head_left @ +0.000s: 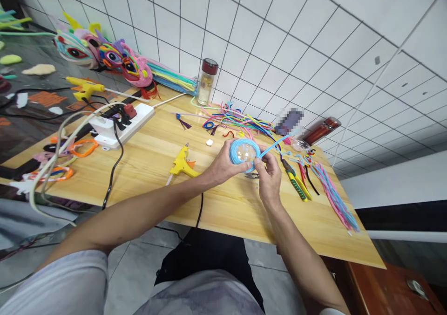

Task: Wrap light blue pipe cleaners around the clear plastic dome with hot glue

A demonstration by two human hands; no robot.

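Over the middle of the wooden table, my left hand grips the left side of a clear plastic ball wrapped in blue pipe cleaner. The blue coils form a ring, and the clear middle shows through. My right hand pinches a blue pipe cleaner at the ring's right edge; its loose end sticks out up and to the right. Below the ball, small scissors lie partly hidden by my hands. A yellow glue gun rests to the left, behind my left forearm.
Green-handled pliers and a bundle of pink and blue pipe cleaners lie at right. Loose colourful pipe cleaners and a glass bottle are at the back. A white power strip with cables and colourful masks are at left.
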